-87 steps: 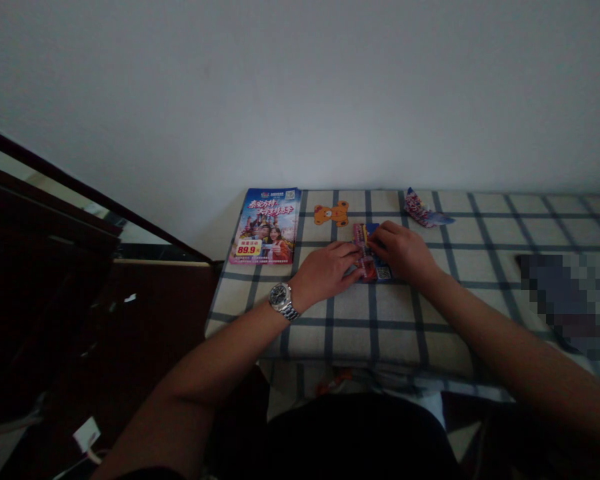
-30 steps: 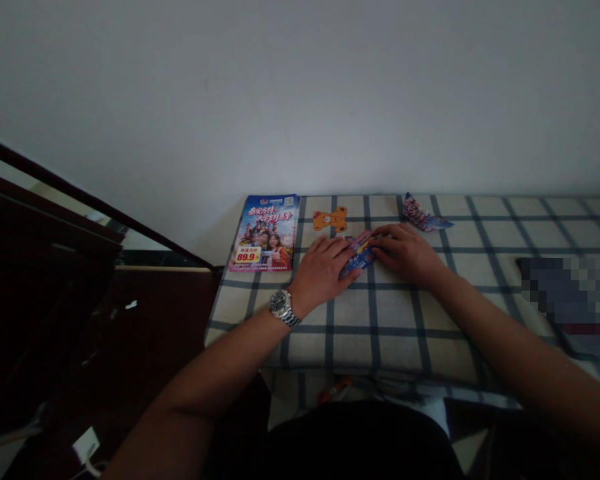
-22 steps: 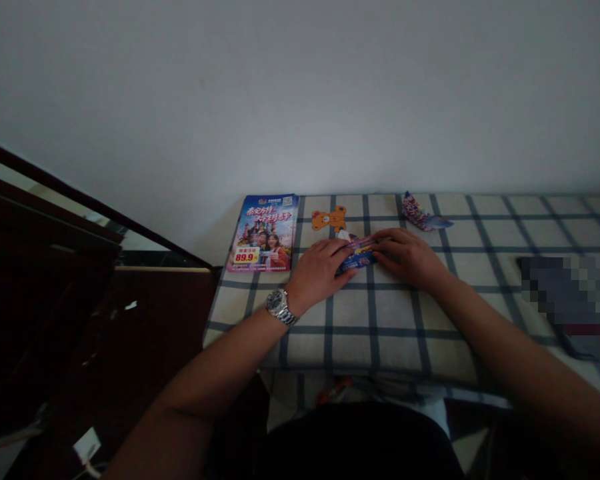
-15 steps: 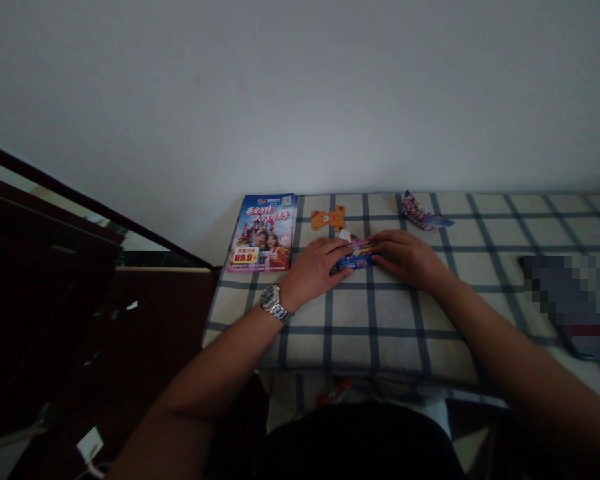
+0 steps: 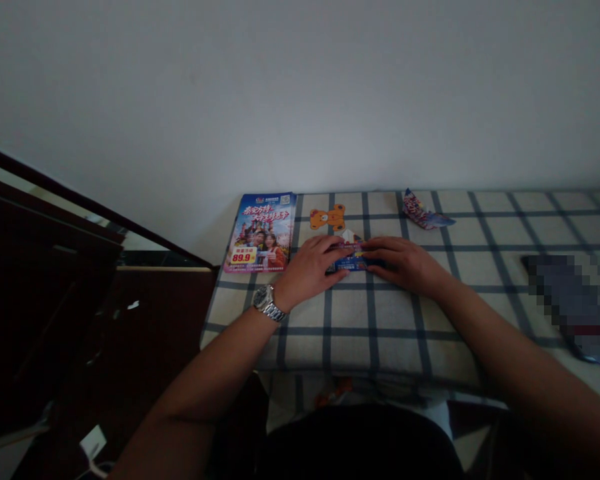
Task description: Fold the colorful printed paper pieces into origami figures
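Observation:
Between my hands a small folded paper flyer [image 5: 351, 264], blue and purple with a white corner sticking up at its far edge, lies on the checked cloth [image 5: 350, 347]. My left hand [image 5: 314, 263], with a metal watch on the wrist, has its fingers closed on the flyer's left end. On the right end my right hand [image 5: 403, 261] presses down, fingers together and bent; its thumb is at the near edge. The fingers hide both ends of the paper. Left of my left hand lies a stack of printed flyers [image 5: 260, 230].
A folded, crumpled-looking paper piece [image 5: 423, 212] in the same print sits near the wall at the back right. An orange bear shape [image 5: 327, 217] lies flat on the cloth. Far right is a dark, blurred-out flat object [image 5: 570, 300]. The table's left edge borders dark furniture.
Both hands have shifted slightly left along the folded flyer, the right one most, and they are a little closer together. The paper stays between them.

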Demonstrator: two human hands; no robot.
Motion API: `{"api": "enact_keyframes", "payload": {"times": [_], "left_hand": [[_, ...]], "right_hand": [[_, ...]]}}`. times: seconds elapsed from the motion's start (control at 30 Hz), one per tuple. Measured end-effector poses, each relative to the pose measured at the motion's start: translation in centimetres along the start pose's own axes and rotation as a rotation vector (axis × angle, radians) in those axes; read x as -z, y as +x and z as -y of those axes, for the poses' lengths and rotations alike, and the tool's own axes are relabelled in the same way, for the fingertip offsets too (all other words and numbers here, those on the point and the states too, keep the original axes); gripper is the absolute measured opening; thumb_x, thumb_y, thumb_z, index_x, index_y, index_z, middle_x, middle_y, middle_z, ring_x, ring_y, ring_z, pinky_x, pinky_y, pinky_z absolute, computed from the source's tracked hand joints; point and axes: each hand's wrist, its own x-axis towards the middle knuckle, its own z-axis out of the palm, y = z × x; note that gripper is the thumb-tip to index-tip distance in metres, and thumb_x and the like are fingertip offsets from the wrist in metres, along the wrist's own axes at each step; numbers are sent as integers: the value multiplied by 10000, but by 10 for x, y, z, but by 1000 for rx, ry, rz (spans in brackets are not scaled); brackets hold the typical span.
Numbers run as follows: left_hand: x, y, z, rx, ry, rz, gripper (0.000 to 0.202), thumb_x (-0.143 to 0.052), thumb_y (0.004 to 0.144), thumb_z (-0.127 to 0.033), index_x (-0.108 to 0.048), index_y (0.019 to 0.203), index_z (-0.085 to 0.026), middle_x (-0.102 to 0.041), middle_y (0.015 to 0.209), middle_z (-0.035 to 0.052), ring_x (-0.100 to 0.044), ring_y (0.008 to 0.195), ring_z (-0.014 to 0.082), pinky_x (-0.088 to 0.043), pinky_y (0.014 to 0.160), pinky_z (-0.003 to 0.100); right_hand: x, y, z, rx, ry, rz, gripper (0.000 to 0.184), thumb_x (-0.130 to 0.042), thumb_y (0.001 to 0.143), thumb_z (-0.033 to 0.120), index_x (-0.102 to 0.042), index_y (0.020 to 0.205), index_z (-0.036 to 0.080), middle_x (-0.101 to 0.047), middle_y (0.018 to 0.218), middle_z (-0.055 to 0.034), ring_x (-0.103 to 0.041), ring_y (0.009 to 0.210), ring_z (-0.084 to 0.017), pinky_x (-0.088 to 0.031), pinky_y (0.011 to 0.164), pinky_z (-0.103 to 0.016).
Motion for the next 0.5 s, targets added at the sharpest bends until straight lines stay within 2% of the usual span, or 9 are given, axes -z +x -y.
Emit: {"api": "enact_keyframes", "payload": {"times": [0.2, 0.5], "left_hand": [[-2, 0, 3, -16, -12, -26, 408, -681, 1012, -384, -647, 1403, -274, -599, 1422, 87, -584, 1303, 273, -506, 1139, 501], [-1, 0, -2, -7, -29, -6, 425, -701, 1001, -360, -639, 1408, -259, -608, 1437, 77, -593, 1308, 266, -527, 1137, 473]], "right_hand": [[-2, -1, -3, 37, -12, 0, 255, -680, 1004, 316, -744, 1242, 253, -727, 1346, -117, -702, 1225, -312, -588, 1047, -527], [1, 0, 2, 45, -29, 6, 257, -705, 985, 316, -734, 1228, 239, -727, 1324, -127, -709, 1197, -320, -596, 1022, -525]]}}
